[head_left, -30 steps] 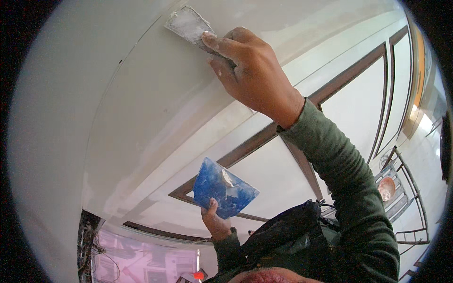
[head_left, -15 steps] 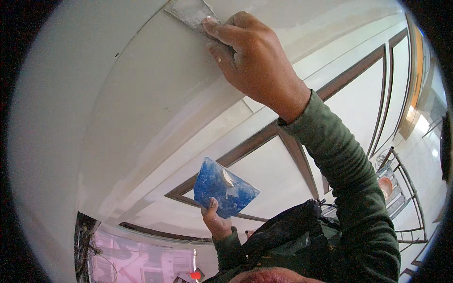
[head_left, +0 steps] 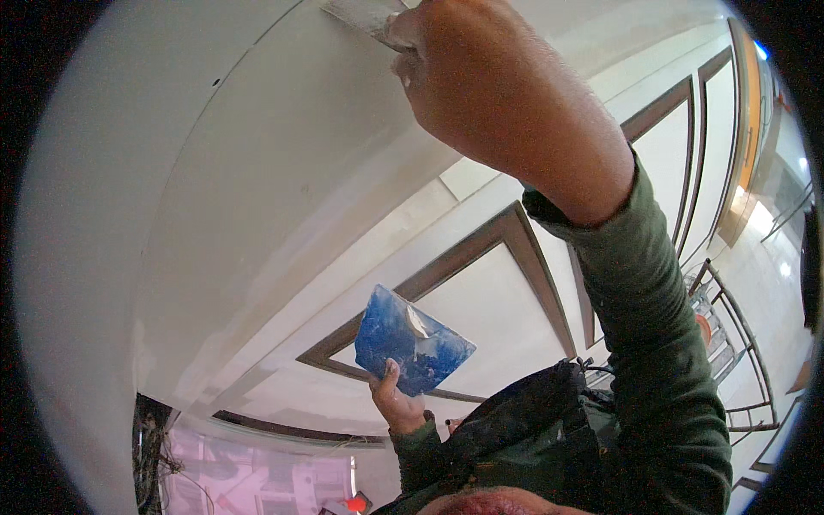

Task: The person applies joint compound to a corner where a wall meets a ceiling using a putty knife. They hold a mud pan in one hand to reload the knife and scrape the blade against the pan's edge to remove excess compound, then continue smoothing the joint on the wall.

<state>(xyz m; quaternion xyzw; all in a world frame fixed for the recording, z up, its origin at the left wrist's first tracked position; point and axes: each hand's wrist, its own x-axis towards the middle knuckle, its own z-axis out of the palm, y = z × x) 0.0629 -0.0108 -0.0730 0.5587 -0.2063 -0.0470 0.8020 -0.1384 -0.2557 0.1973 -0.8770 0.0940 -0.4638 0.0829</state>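
Raised toward the top of the view, my right hand is closed around a putty knife. The knife's wide, whitish-smeared blade lies against the pale ceiling surface; its handle is hidden in my fist. Lower down, my left hand grips a blue, roughly four-sided plastic putty board by its lower edge, thumb on top. A small dab of white putty sits on the board. White residue marks the board and the fingers of both hands.
A thin dark seam with a small dark spot crosses the ceiling. Brown-trimmed panels run beyond my arms. A metal frame stands lower right. Loose wires hang at lower left, beside a pink-lit area. A black bag lies against my body.
My right hand and forearm have moved up and appear larger, with the putty knife shifted slightly right along the ceiling. The left hand and board have hardly moved.
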